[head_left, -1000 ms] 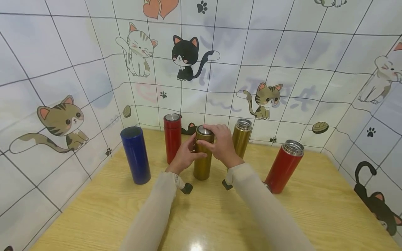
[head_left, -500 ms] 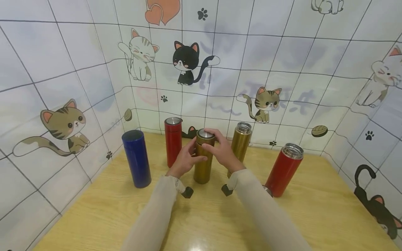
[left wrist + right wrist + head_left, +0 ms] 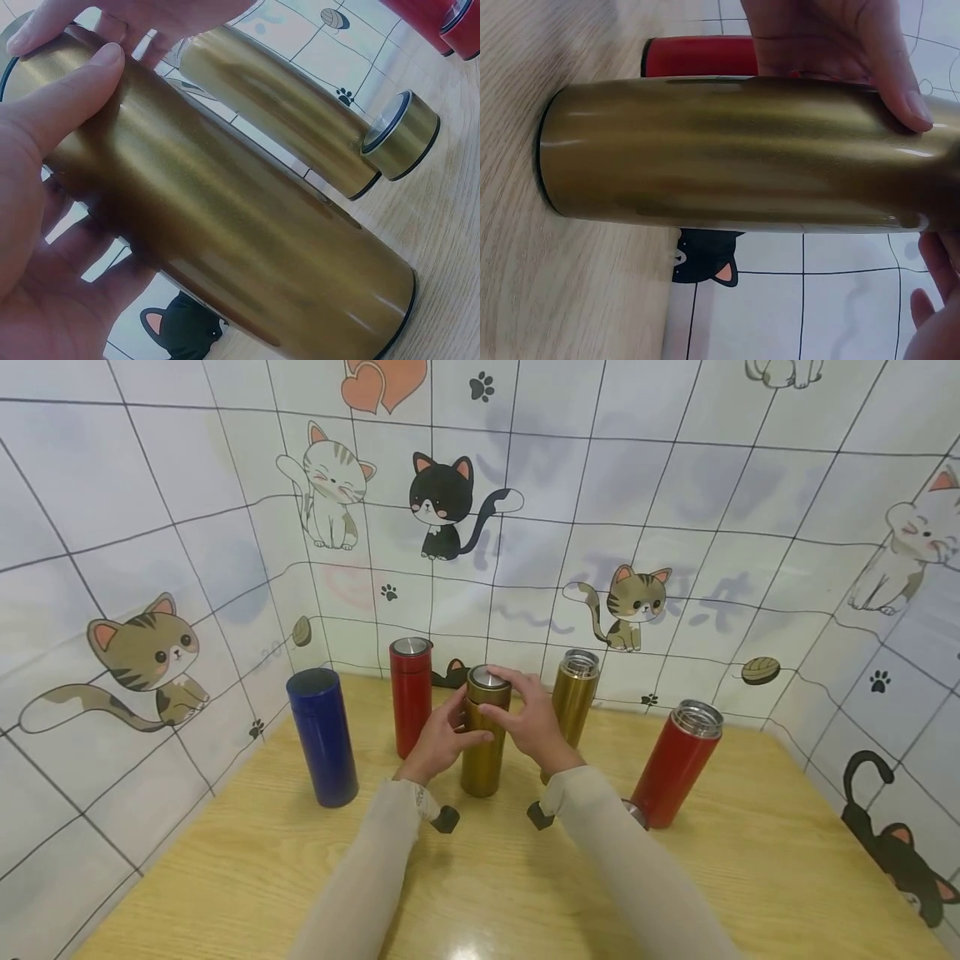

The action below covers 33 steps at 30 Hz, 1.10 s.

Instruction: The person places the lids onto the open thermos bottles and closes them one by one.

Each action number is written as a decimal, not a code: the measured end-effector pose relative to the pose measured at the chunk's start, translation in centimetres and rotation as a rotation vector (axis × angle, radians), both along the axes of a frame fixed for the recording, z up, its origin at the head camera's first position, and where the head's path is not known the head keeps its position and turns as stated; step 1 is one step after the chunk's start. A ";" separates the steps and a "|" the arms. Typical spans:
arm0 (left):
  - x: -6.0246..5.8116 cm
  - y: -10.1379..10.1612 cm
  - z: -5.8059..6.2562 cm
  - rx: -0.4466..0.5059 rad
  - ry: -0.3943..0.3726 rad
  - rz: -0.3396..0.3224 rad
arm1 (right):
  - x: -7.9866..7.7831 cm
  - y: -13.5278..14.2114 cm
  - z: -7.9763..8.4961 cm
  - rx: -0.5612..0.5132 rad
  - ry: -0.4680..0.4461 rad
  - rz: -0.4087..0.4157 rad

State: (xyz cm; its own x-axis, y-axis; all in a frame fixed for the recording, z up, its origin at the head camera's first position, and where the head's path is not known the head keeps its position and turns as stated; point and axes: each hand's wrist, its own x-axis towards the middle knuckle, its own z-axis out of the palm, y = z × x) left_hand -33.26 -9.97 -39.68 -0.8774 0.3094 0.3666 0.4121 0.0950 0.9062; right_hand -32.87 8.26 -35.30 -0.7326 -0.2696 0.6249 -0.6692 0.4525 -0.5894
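A gold thermos [image 3: 482, 768] stands upright on the table in the middle of the head view, topped by a gold lid [image 3: 489, 677] with a steel disc. My left hand [image 3: 438, 743] grips its upper body, thumb in front and fingers behind. My right hand [image 3: 536, 722] holds the lid from the right, thumb at the near side and forefinger over the rim. In the left wrist view the left thumb presses on the gold body [image 3: 225, 217]. The right wrist view shows the thermos base [image 3: 577, 154] on the wood and the left hand [image 3: 825, 34] behind it.
A blue thermos [image 3: 324, 743] and a lidded red thermos [image 3: 411, 702] stand left. Behind the right hand is an uncapped gold thermos [image 3: 576, 697], its loose lid [image 3: 409, 139] beside it. An uncapped red thermos [image 3: 675, 768] stands right, a lid [image 3: 634, 812] near its base.
The right hand has turned slightly on the lid, its fingers shifting from over the back of the rim toward the right side. The left hand keeps its hold on the thermos.
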 end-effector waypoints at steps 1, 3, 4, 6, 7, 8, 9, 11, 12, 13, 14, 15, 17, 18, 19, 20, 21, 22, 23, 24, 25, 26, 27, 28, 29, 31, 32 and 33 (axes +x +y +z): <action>-0.1 0.0 -0.1 0.002 0.007 -0.001 | 0.0 -0.1 -0.1 0.010 0.029 -0.018; -0.2 -0.1 -0.1 0.006 0.014 -0.005 | 0.0 -0.3 -0.1 0.028 0.082 -0.052; -0.2 -0.1 -0.1 0.008 0.018 -0.009 | 0.0 -0.3 -0.1 0.036 0.107 -0.067; -0.2 0.0 0.0 0.010 0.016 -0.015 | 0.0 -0.3 0.0 0.053 0.150 -0.091; -0.2 0.0 0.1 0.008 0.013 -0.019 | 0.1 -0.3 0.0 0.056 0.167 -0.098; -0.1 0.0 0.3 0.006 0.008 -0.023 | 0.1 -0.3 0.0 0.060 0.181 -0.106; 0.2 -0.1 0.6 0.003 0.007 -0.028 | 0.1 -0.3 0.0 0.063 0.194 -0.112; 0.8 -0.1 1.3 -0.004 0.005 -0.037 | 0.2 -0.2 0.0 0.068 0.225 -0.127; 1.1 -0.1 1.6 -0.006 0.006 -0.040 | 0.2 -0.2 0.0 0.071 0.242 -0.134; 1.4 -0.1 1.9 -0.007 0.008 -0.044 | 0.2 -0.2 -0.1 0.075 0.256 -0.143; 1.4 -0.1 1.8 -0.003 0.010 -0.044 | 0.2 -0.2 -0.1 0.078 0.272 -0.153; 1.4 -0.1 1.6 -0.002 0.013 -0.041 | 0.2 -0.2 -0.2 0.081 0.288 -0.163; 0.9 -0.1 1.0 -0.002 0.009 -0.031 | 0.2 -0.3 -0.3 0.091 0.325 -0.183; 0.5 -0.2 0.7 -0.005 0.006 -0.031 | 0.2 -0.3 -0.3 0.093 0.343 -0.191; 0.2 -0.3 0.5 -0.009 0.003 -0.032 | 0.2 -0.4 -0.3 0.094 0.361 -0.194; -0.2 -0.4 0.3 -0.016 0.001 -0.033 | 0.2 -0.5 -0.4 0.094 0.378 -0.195; -0.3 -0.6 0.4 -0.029 -0.001 -0.037 | 0.2 -0.6 -0.3 0.093 0.393 -0.192; -0.3 -0.8 0.5 -0.043 -0.005 -0.038 | 0.1 -0.7 -0.3 0.094 0.403 -0.185; -0.4 -0.9 0.6 -0.060 -0.004 -0.042 | 0.1 -0.7 -0.3 0.094 0.406 -0.172; -0.5 -1.0 0.7 -0.073 -0.003 -0.045 | 0.0 -0.7 -0.3 0.097 0.399 -0.158; -0.5 -1.0 0.8 -0.086 -0.005 -0.046 | 0.0 -0.7 -0.2 0.102 0.386 -0.146; -0.6 -1.0 0.9 -0.101 -0.008 -0.045 | 0.0 -0.6 -0.1 0.108 0.364 -0.134; -0.6 -1.0 1.0 -0.112 -0.009 -0.046 | 0.0 -0.5 0.0 0.118 0.331 -0.123; -0.6 -1.0 1.1 -0.121 -0.010 -0.049 | 0.0 -0.4 0.2 0.128 0.288 -0.113; -0.6 -0.9 1.1 -0.126 -0.009 -0.054 | 0.0 -0.2 0.5 0.139 0.238 -0.101; -0.6 -0.7 1.2 -0.131 -0.010 -0.065 | 0.1 0.2 1.1 0.151 0.123 -0.062; -0.7 -0.7 1.2 -0.131 -0.010 -0.069 | 0.1 0.4 1.4 0.143 0.058 -0.021; -0.7 -0.7 1.1 -0.132 -0.009 -0.074 | 0.1 0.6 1.7 0.120 -0.018 0.032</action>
State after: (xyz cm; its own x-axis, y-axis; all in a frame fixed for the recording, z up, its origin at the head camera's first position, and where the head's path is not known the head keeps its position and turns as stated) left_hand -33.92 -10.63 -38.53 -0.8535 0.4181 0.3108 0.4143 0.1830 0.8915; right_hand -32.74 8.89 -33.58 -0.7335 -0.3649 0.5734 -0.6740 0.4990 -0.5447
